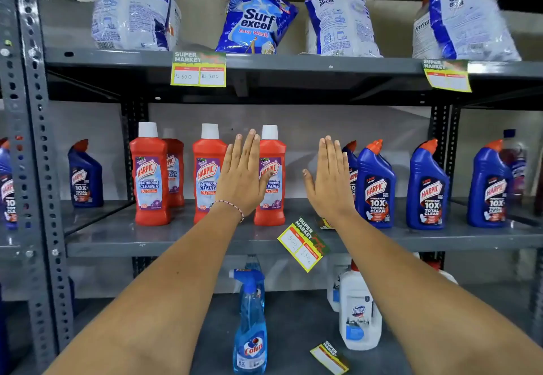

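Both hands are up in front of the middle shelf (176,242), backs toward the camera. The left hand (242,176) is flat, its fingers (249,151) straight and close together, with nothing in it. There's a thin bracelet (232,205) on that wrist. In the view it sits between two upright Harpic bathroom cleaners, covering the edge of the middle red bottle (204,169) and part of the right red bottle (274,195). Honestly can't tell if it's touching either one.

The right hand (329,182) is flat as well, fingers straight up, thumb sticking out to the left, holding nothing. It's just left of the nearest blue bottle (374,186), which stands at the near edge of the same shelf with more blue ones lined up to its right.

Other stuff: the left red bottle (150,174) stands further left, and a crooked price tag (302,244) hangs off the shelf edge between the arms. There's a Surf excel bag (254,16) on the top shelf. Below, a Colin spray (249,324) and a white Domex bottle (360,313).
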Motion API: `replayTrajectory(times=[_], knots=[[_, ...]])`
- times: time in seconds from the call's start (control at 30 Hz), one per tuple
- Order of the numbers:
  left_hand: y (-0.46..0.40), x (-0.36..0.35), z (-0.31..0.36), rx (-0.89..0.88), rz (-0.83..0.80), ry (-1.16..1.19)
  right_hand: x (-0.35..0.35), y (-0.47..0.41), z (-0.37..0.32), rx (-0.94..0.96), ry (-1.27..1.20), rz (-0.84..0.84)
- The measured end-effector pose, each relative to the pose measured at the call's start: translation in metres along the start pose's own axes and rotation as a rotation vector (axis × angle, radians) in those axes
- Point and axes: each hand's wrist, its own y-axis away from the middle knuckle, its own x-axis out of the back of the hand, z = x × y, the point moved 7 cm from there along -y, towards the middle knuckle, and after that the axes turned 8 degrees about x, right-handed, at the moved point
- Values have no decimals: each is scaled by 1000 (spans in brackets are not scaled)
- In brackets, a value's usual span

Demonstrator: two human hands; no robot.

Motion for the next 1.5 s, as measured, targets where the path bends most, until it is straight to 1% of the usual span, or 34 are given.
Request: replayTrajectory(times=[0.13, 0.37, 0.5, 0.57, 0.67, 0.73, 0.83, 0.9, 0.93, 1.0, 1.03, 1.1, 1.17, 1.2, 1.27, 1.37, 1.43, 1.5], knots=[[0, 1, 0, -7, 2, -14, 2, 1, 0, -3, 33, -7], [0, 1, 4, -28, -21, -18, 3, 2, 3, -1, 5, 2], [1, 0, 6, -43, -26, 11, 8, 6, 5, 31, -18, 13], [3, -2, 7, -55, -45, 64, 12, 12, 4, 66, -46, 23], [17, -1, 18, -161, -95, 185, 21, 27, 4, 95, -145, 60], [29, -2, 28, -194, -164, 271, 26, 44, 7, 112, -226, 93], [43, -21, 32, -59, -399, 446, 22, 76, 14, 198, -280, 82], [53, -38, 37, 32, -570, 596, 12, 94, 17, 191, -336, -1], [58, -44, 40, 60, -632, 629, 6, 100, 17, 173, -360, -47], [67, -54, 47, 112, -692, 675, -7, 111, 14, 136, -401, -134], [70, -56, 49, 164, -702, 742, -12, 115, 12, 115, -425, -156], [76, -61, 52, 267, -693, 857, -18, 120, 12, 19, -478, -160], [79, -61, 55, 309, -646, 878, -24, 124, 17, -108, -554, -133], [81, -61, 54, 319, -625, 876, -25, 125, 17, -142, -583, -123], [88, -57, 49, 348, -586, 895, -24, 126, 14, -145, -620, -119], [106, -47, 30, 436, -517, 1009, -16, 129, -3, -146, -714, -111], [124, -40, 8, 542, -425, 1097, -14, 130, -22, -193, -800, -99], [143, -35, -18, 672, -372, 1166, -17, 127, -49, -207, -866, -98]])
